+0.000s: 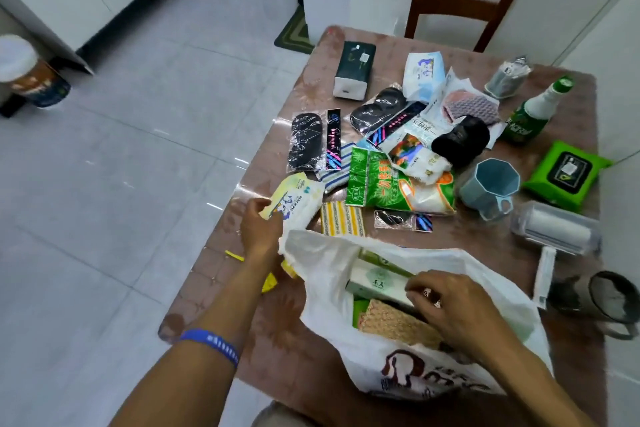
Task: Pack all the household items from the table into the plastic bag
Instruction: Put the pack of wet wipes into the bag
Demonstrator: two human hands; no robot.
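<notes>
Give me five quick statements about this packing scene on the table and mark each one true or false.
1. The left hand grips a pack of baby wipes. True.
2. The plastic bag holds nothing yet. False: a pale green box and a woven tan pad are already inside.
3. The blue cup lies on its side. True.
4. The green bottle is inside the bag. False: it lies on the table, near the far right edge.
5. The right hand reaches into the bag's opening. True.
</notes>
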